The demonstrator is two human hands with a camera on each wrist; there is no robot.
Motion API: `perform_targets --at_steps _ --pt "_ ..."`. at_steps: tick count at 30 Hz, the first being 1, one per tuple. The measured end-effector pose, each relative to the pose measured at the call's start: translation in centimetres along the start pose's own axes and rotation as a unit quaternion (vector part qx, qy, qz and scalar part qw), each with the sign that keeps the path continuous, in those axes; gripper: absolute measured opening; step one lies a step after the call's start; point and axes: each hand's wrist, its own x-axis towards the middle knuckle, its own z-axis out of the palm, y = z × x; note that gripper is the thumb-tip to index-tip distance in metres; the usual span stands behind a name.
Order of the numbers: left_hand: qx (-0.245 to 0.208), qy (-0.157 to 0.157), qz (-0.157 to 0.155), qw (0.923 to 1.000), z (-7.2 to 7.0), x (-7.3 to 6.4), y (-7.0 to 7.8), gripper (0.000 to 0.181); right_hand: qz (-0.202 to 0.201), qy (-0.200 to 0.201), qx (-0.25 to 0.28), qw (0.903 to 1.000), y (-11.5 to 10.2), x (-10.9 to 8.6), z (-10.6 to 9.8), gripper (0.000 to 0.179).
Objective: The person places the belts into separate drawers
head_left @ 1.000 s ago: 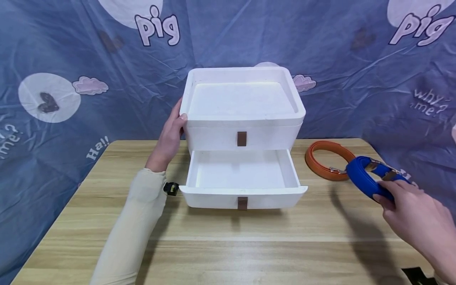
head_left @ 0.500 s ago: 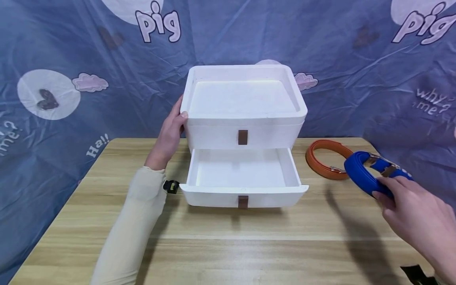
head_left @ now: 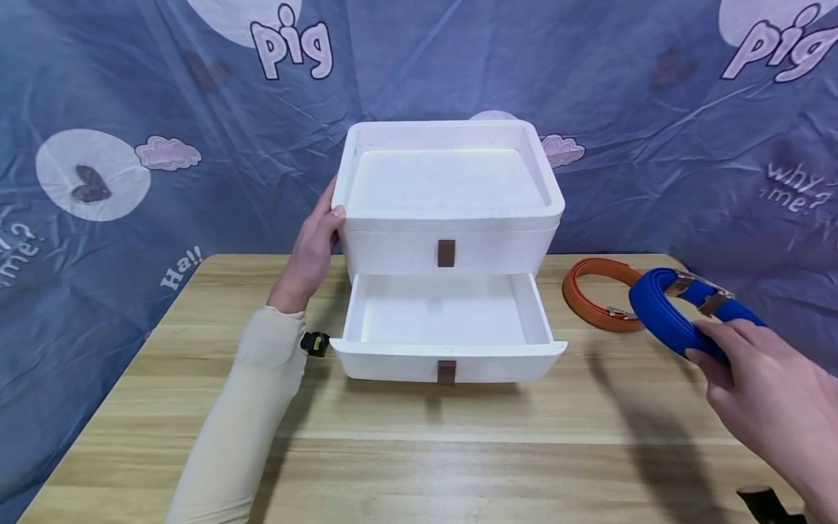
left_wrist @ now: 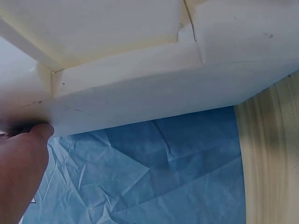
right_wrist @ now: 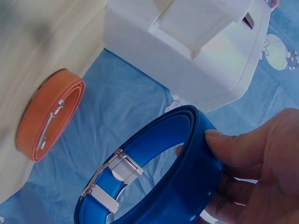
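Note:
A white drawer unit (head_left: pixel 393 251) stands mid-table, its lower drawer (head_left: pixel 445 313) pulled out and empty. Along the unit's left side lies my left hand (head_left: pixel 310 255), fingers fairly straight and the thumb touching the front corner. In the left wrist view, that thumb (left_wrist: pixel 32 140) presses against the white wall. On the right, my right hand (head_left: pixel 762 386) pinches a coiled blue belt (head_left: pixel 664 316) above the table, thumb on the outside. Its metal buckle (right_wrist: pixel 124 168) shows in the right wrist view. Behind it, a coiled orange belt (head_left: pixel 583 295) rests on the table.
The wooden table (head_left: pixel 393 466) reaches back to a blue printed cloth (head_left: pixel 419 58) hanging behind. A shallow tray top (head_left: pixel 445 182) forms the top of the drawer unit. The upper drawer (head_left: pixel 386 251), with a brown tab (head_left: pixel 446 253), is closed.
My right hand and the blue belt have shifted slightly left, so the belt overlaps more of the orange one. My left hand and the drawer unit stay put.

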Motion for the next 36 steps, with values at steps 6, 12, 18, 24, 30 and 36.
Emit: perform_targets --at_steps 6,12,18,24,30,36 --pt "-0.007 -0.002 0.007 0.9999 0.1 -0.1 -0.1 0.058 -0.010 0.009 0.002 0.9999 -0.4 0.3 -0.4 0.030" --pt "-0.006 0.007 0.015 0.9998 -0.1 0.0 0.0 0.058 -0.030 0.043 0.014 0.9985 -1.3 0.6 -0.8 0.031" --pt "-0.003 0.003 0.011 0.9999 -0.2 0.0 0.0 0.057 -0.056 0.046 0.014 0.9973 -2.1 0.8 -1.4 0.029" --pt "-0.009 0.002 0.015 0.9998 -0.1 0.0 -0.1 0.058 -0.075 0.038 0.015 0.9964 -2.7 1.1 -1.7 0.028" --pt "-0.006 0.001 0.012 0.9999 0.0 0.0 -0.2 0.059 -0.096 0.053 0.027 0.9936 -3.3 1.2 -1.9 0.029" --pt "-0.004 -0.006 0.015 0.9999 0.1 0.1 -0.2 0.059 -0.114 0.060 0.036 0.9911 -3.8 1.1 -2.2 0.033"
